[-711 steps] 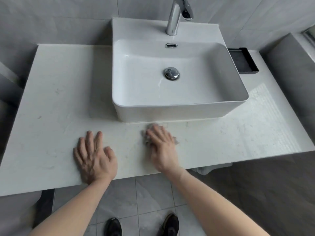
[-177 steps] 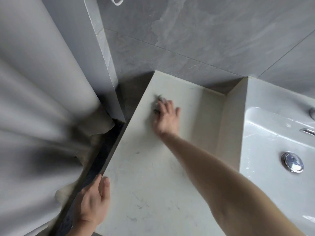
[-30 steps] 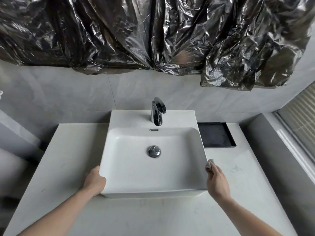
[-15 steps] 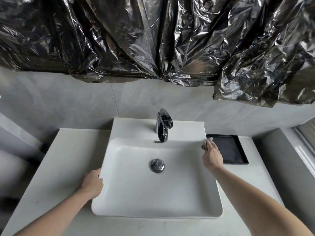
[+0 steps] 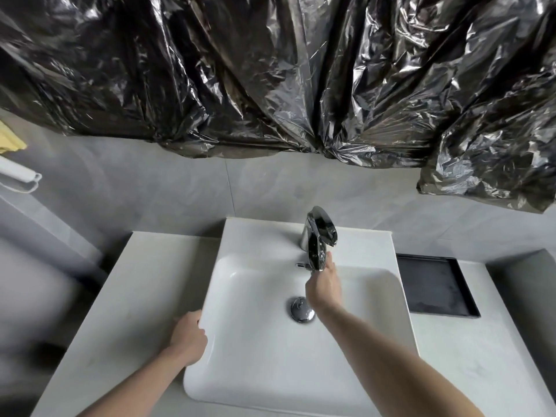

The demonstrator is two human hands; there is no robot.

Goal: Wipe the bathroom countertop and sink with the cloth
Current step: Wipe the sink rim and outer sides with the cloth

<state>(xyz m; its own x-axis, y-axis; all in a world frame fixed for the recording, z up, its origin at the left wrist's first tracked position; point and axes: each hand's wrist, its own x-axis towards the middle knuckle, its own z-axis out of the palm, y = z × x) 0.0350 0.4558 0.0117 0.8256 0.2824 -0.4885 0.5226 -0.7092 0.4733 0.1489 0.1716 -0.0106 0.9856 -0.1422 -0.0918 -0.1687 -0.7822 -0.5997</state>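
1. Head view: my right hand [image 5: 323,285], at frame centre, reaches under the faucet [image 5: 318,237]; the cloth is hidden, so I cannot tell if it's held.
2. My left hand [image 5: 189,337] cups the sink [image 5: 258,383] rim, lower left.
3. The cloth is likely soft and light; I'd bunch it under my fingertips.

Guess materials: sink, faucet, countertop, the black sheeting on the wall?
Sink: probably glazed ceramic, glossy white with soft highlights.
Faucet: chromed metal, mirror reflections.
Countertop: stone or a composite, pale, faintly veined, matte; cannot tell which.
Black sheeting: thin plastic film, crinkled and shiny.
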